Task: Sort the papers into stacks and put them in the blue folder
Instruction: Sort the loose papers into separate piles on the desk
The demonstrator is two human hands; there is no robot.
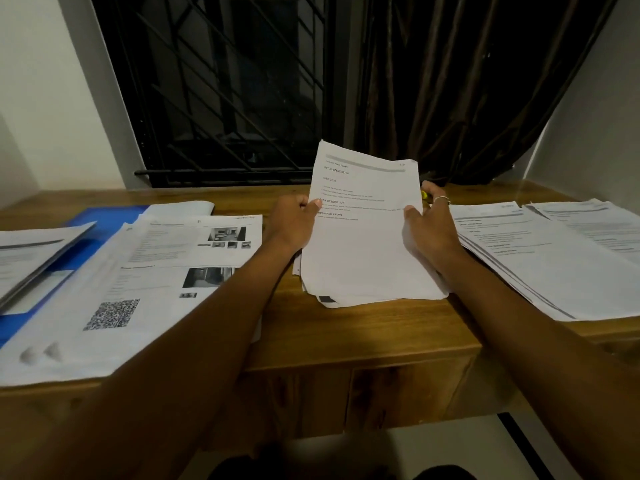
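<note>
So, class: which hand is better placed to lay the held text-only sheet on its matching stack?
Probably right. The right hand grips the sheet at the edge beside the text-only stack on that side; the left hand would have to cross over.

Head-worn camera looks forward and down, close over the desk (346,337).

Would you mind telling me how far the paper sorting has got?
Partly done: a picture stack lies left, a text stack right. In hand: left hand and right hand grip the middle bundle. Left: sorting that bundle, then filing the stacks in the blue folder.
</note>
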